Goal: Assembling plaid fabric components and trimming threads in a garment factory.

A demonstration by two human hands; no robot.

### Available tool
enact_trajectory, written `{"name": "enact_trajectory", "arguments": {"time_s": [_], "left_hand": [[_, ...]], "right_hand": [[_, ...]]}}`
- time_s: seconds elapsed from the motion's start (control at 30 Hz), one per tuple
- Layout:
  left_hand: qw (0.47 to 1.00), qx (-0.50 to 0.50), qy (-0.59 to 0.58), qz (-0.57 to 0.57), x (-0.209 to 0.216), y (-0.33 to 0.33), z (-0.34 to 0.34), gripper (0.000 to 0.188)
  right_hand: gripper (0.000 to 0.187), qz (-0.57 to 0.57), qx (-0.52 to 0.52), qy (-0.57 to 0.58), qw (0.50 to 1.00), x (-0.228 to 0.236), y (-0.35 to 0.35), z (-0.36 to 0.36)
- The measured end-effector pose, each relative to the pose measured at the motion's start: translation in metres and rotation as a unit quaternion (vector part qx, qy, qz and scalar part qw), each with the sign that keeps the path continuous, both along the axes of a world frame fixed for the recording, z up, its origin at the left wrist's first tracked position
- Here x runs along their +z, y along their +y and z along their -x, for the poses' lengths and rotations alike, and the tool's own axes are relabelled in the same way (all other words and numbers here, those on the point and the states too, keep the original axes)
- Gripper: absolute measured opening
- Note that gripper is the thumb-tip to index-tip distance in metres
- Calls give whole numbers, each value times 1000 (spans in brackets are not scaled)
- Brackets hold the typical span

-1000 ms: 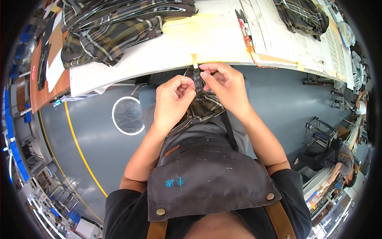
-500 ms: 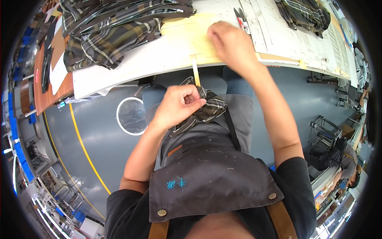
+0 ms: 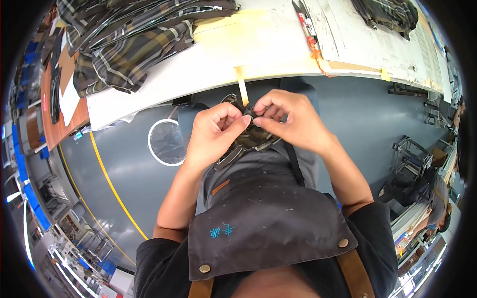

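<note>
A dark plaid cloth piece (image 3: 256,138) lies bunched on my lap, over the grey apron. My left hand (image 3: 207,130) is closed, with thumb and forefinger pinching the cloth's upper edge. Facing it, my right hand (image 3: 294,120) has thumb and fingertips drawn together at the same edge; what exactly lies between those fingertips is partly hidden. A narrow yellowish strip (image 3: 241,85) runs from the table's front edge down to the cloth, just beyond both hands.
The white worktable (image 3: 164,82) spans the far side. Plaid garments with zippers (image 3: 124,57) are piled at its left, another plaid bundle (image 3: 387,17) at its right. Red-handled scissors (image 3: 309,35) lie between. A white-rimmed round bin (image 3: 150,141) stands left; a seated person (image 3: 432,198) is at right.
My right hand has come down from the tabletop to the cloth beside my left hand. The scissors and an orange cord, partly covered before, now show. My left hand stays on the cloth.
</note>
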State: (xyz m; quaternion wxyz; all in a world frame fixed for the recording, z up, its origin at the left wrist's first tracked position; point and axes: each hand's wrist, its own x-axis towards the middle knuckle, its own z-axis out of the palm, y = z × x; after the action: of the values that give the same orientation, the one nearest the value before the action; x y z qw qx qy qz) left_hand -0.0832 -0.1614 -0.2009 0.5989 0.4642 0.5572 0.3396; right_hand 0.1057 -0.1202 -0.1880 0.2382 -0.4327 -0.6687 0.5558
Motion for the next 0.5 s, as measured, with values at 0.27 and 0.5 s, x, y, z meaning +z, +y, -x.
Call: {"name": "enact_trajectory", "arguments": {"time_s": [0.27,0.5], "left_hand": [[993,-33,110,-39,9,7,-1,14],[934,-82,323,-130,36,29,-13,17]], "right_hand": [[15,76,-124,95,985,-22,-24,19],[16,-4,-157,111,981,-31,-31,29]]}}
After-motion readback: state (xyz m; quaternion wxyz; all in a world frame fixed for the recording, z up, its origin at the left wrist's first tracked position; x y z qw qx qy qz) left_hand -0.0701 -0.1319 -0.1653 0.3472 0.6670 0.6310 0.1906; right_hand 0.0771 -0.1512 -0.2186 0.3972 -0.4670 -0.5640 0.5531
